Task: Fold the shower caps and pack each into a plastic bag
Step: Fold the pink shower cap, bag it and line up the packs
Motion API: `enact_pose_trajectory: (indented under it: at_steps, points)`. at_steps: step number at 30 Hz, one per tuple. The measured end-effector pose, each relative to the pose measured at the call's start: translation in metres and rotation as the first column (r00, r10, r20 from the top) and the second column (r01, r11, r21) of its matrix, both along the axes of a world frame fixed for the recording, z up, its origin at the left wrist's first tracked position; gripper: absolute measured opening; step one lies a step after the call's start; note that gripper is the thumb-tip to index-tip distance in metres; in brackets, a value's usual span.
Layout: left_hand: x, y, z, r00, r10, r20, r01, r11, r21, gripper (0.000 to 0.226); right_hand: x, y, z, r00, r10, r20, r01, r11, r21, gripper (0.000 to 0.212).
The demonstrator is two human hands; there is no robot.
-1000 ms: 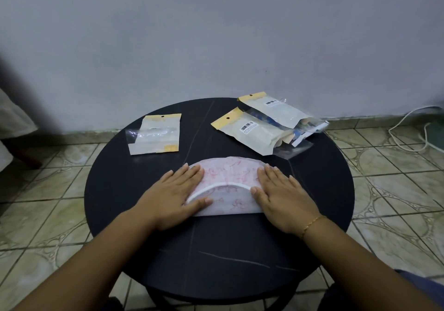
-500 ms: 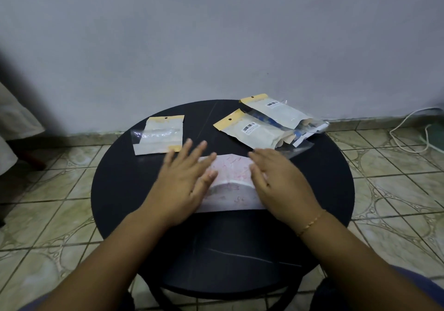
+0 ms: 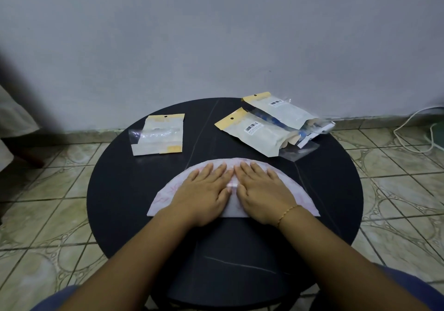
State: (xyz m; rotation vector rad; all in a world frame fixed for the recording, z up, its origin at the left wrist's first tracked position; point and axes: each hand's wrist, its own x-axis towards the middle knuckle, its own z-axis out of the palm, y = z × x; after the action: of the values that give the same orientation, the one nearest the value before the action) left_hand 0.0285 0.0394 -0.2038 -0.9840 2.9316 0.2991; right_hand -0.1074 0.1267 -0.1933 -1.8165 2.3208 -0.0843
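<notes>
Pressing flat, both hands, left (image 3: 204, 190) & right (image 3: 262, 190), hiding shower cap (image 3: 165, 195) mid.

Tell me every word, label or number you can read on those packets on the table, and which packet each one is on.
Nothing here can actually be read.
Front packet on the right: a white barcode sticker, its bars and print too small to read.
Back packet on the right: a smaller barcode sticker, also too small to read.
Packet on the left: faint marks on its yellow header strip, blurred.
Shower cap under both hands: a pink pattern, no lettering visible.
</notes>
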Motion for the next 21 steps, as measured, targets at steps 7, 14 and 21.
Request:
enact_pose_trajectory:
  at_steps: [7, 14, 21]
  points:
    - [0.016, -0.005, 0.005, 0.993, 0.086, 0.082, -0.088, 0.996, 0.017, 0.063, -0.017, 0.016, -0.002, 0.998, -0.045, 0.039, 0.044, 0.999, 0.028, 0.055]
    - [0.041, -0.009, 0.006, 0.992, 0.119, 0.029, -0.12, 0.992, 0.044, 0.063, -0.039, 0.041, 0.001, 0.994, -0.084, 0.071, 0.08, 0.995, 0.06, 0.056]
    - [0.064, 0.003, 0.009, 0.973, 0.228, 0.046, -0.23, 0.972, 0.046, 0.054, -0.028, 0.047, 0.003, 0.995, -0.07, -0.066, 0.065, 0.995, -0.071, 0.048]
